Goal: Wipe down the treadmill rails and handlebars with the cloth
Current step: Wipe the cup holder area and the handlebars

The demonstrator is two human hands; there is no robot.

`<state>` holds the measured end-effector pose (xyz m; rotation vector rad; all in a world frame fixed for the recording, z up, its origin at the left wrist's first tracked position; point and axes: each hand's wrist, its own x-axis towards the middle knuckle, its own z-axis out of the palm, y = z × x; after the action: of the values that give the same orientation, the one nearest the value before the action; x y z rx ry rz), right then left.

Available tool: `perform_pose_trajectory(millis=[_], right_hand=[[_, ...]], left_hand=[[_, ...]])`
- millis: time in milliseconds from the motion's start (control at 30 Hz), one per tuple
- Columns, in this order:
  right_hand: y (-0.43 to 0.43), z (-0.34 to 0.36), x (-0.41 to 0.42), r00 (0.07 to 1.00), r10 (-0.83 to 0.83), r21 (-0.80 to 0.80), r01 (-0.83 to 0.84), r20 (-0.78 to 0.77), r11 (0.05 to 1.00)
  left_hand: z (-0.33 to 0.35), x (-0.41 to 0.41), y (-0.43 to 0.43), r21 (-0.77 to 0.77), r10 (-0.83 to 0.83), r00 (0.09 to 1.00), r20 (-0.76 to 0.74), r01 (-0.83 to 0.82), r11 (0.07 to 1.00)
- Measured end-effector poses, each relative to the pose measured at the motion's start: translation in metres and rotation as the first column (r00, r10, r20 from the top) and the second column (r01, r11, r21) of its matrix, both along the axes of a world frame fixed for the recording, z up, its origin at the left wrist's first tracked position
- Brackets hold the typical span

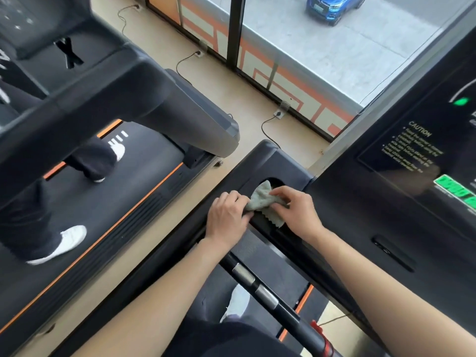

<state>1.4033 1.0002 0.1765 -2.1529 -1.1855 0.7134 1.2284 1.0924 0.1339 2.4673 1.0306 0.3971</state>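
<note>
Bright daylight thru window [334, 47], wide-angle edge warp, motion blur top-left.

Grey cloth [262, 199] of soft napped fabric, matt black plastic treadmill housing [260, 161], glossy console panel [412, 176], brushed metal handlebar sensors [243, 274]

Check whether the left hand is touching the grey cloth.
Touching. The head view shows the left hand pinching the cloth at its left edge, with no gap between them.
</note>
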Motion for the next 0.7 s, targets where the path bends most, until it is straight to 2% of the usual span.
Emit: perform_pose_trajectory(millis=[33,100,167,200,333,467,600,700], right_hand=[[0.001,0.003,0.004,0.997,-0.048,0.007,0.048,-0.053,0.999],[0.002,0.012,0.01,0.991,-0.087,0.02,0.089,-0.098,0.996],[0.001,0.02,0.015,0.989,-0.094,0.029,0.097,-0.112,0.995],[0.001,0.024,0.017,0.991,-0.089,0.025,0.092,-0.102,0.995],[-0.006,0.036,0.028,0.997,0.002,-0.043,-0.006,-0.079,0.999],[-0.011,0.034,0.031,0.99,0.139,-0.037,-0.139,-0.008,0.99],[-0.011,0.025,0.014,0.982,0.151,-0.026,-0.149,0.117,0.988],[0.001,0.01,-0.015,0.954,0.204,-0.093,-0.188,0.22,0.978]], left_hand=[[0.003,0.002,0.002,-0.052,0.009,1.0,0.023,-0.008,0.999],[0.009,0.004,0.007,-0.305,0.067,0.989,0.135,-0.023,0.952],[0.017,0.002,0.013,-0.586,0.173,0.952,0.254,0.009,0.81],[0.02,0.0,0.017,-0.651,0.219,0.928,0.301,0.032,0.758],[0.043,-0.004,0.028,-0.734,0.342,0.863,0.371,0.048,0.677],[0.059,-0.005,0.041,-0.733,0.405,0.837,0.367,-0.008,0.68],[0.061,-0.009,0.049,-0.717,0.396,0.873,0.285,-0.08,0.693],[0.059,-0.015,0.053,-0.685,0.329,0.921,0.207,-0.103,0.721]])
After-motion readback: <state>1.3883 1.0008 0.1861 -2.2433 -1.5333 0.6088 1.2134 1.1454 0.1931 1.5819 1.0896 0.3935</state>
